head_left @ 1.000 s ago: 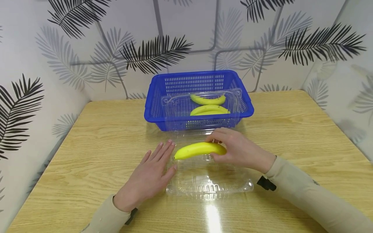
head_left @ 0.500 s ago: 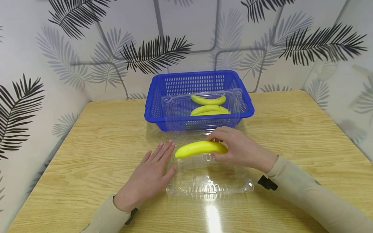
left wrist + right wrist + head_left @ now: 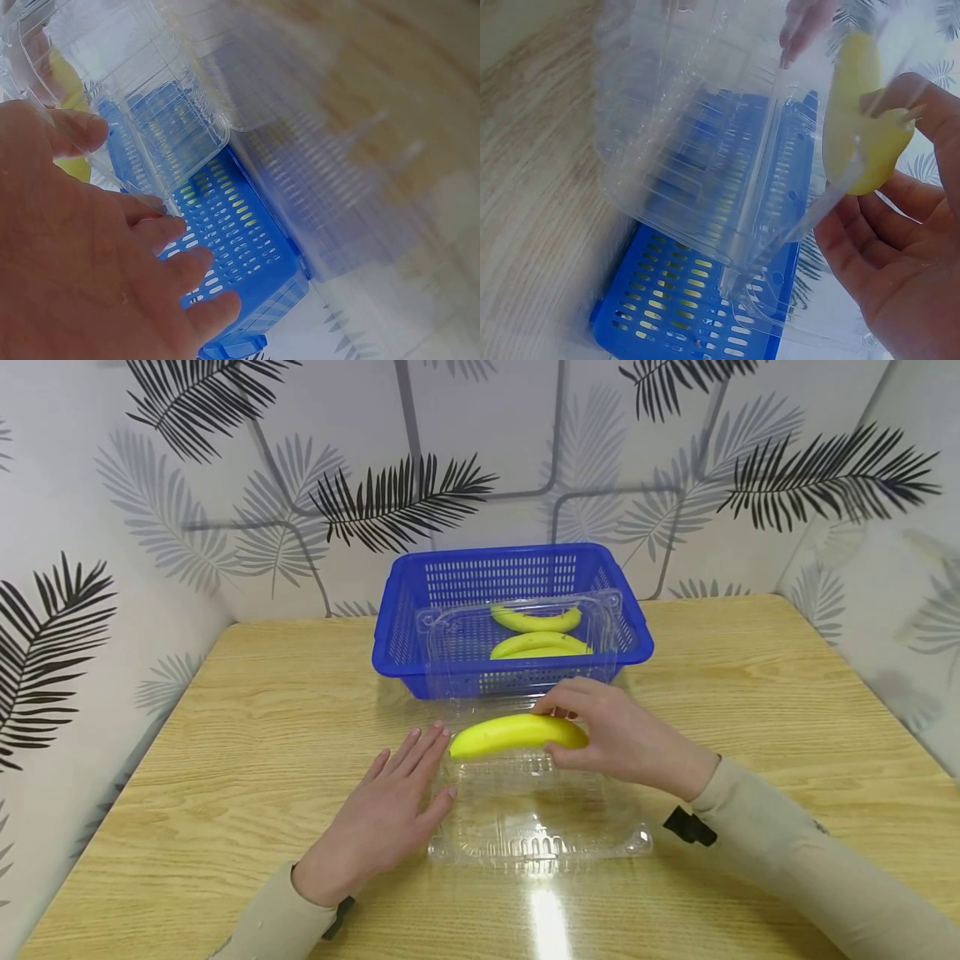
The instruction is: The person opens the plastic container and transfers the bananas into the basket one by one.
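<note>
My right hand grips a yellow banana near its right end, thumb on the near side and fingers over the far side. The banana lies crosswise over the back part of a clear plastic clamshell container, whose lid stands folded up behind it. In the right wrist view the banana shows between thumb and fingers, above the container's rim. My left hand rests with straight fingers along the container's left side. The left wrist view has its fingertips beside the clear wall.
Behind the lid stands a blue perforated basket holding several bananas, some seen through the clear lid. Wooden tabletop spreads around everything, up to leaf-patterned walls at the back and sides.
My right hand has shifted slightly away from me, toward the basket, carrying the banana with it. My left hand, the container and the basket have stayed in place.
</note>
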{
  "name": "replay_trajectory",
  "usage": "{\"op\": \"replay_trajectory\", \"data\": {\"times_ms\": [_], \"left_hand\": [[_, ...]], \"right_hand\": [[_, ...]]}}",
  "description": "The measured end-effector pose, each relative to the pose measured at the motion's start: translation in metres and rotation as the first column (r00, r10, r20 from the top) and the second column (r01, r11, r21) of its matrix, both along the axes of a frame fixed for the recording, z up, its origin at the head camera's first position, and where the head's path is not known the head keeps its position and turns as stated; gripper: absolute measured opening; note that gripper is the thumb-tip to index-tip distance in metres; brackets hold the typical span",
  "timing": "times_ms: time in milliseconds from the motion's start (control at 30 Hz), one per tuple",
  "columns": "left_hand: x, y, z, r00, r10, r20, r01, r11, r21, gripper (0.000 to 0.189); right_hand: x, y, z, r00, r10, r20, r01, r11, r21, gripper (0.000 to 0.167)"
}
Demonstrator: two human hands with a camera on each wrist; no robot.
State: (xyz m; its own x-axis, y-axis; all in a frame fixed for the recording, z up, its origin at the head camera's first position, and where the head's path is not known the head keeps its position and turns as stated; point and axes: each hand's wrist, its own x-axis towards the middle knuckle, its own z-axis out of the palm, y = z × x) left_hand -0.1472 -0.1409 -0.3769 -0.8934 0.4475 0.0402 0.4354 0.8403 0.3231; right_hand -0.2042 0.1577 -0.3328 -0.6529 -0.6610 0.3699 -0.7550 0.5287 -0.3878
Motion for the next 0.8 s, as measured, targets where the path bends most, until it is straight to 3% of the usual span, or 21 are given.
{"op": "replay_trajectory", "data": {"times_ms": [267, 800], "left_hand": [[0.0, 0.0, 0.0, 1.0, 0.0, -0.009, 0.0, 1.0, 0.007, 0.065], [0.0, 0.0, 0.0, 1.0, 0.0, -0.007, 0.0, 1.0, 0.006, 0.064]], "right_hand": [[0.0, 0.001, 0.005, 1.0, -0.018, 0.02, 0.018, 1.0, -0.014, 0.032], [-0.002, 0.005, 0.015, 0.999, -0.012, -0.053, 0.009, 0.998, -0.055, 0.034]]}}
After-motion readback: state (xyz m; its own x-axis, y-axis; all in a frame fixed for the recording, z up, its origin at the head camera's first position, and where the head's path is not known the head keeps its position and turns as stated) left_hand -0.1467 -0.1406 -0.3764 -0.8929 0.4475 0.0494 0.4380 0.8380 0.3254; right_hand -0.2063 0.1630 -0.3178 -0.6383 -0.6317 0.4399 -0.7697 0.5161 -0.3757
